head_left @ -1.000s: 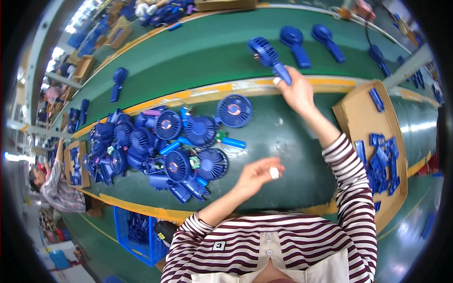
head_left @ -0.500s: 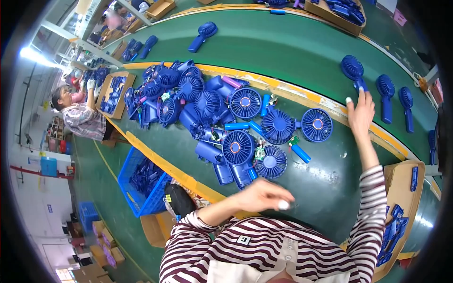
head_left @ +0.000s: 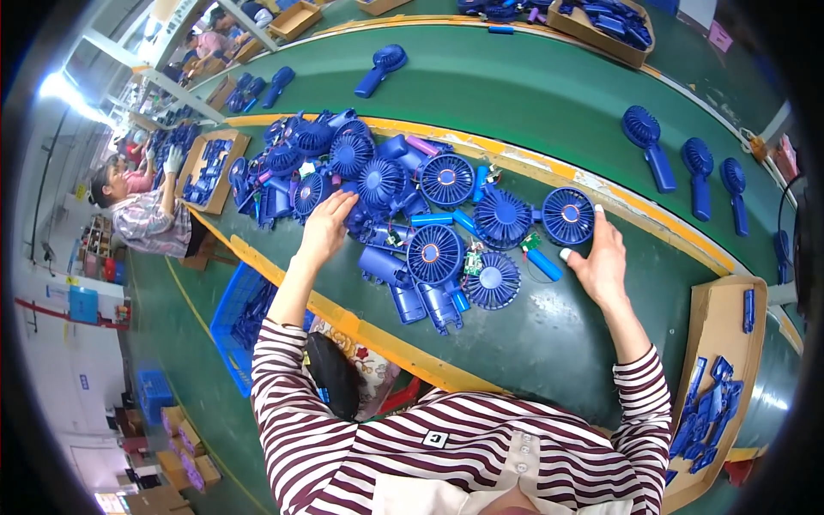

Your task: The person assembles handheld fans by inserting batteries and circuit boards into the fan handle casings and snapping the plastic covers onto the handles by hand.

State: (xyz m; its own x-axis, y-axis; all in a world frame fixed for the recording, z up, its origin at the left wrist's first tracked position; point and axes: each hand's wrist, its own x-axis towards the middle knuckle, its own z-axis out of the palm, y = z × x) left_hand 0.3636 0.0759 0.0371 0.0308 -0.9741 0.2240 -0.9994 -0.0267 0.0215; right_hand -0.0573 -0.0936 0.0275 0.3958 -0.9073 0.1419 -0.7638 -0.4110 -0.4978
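My left hand (head_left: 326, 225) reaches to the near left side of a heap of blue fan parts (head_left: 352, 154), fingers stretched out against the parts; what lies under the fingertips is hidden. My right hand (head_left: 602, 262) is open beside a round blue fan head (head_left: 568, 216). Its index fingertip is at the head's right edge and the thumb is spread apart below it. Left of that thumb lies a blue battery cell (head_left: 543, 265) with a green circuit board (head_left: 530, 243). More fan heads (head_left: 435, 254) and empty blue housings (head_left: 439, 307) lie between my hands.
Finished-looking handheld fans (head_left: 650, 148) lie spaced along the green belt (head_left: 515, 77) beyond the yellow edge. A cardboard tray (head_left: 754, 343) of blue pieces stands at right, a blue crate (head_left: 225, 319) at lower left. A co-worker (head_left: 146, 206) sits far left by another tray (head_left: 225, 176).
My right hand has left the handheld fan on the belt and come back toward me to the fan head. My left hand has moved from the table's near side left to the heap.
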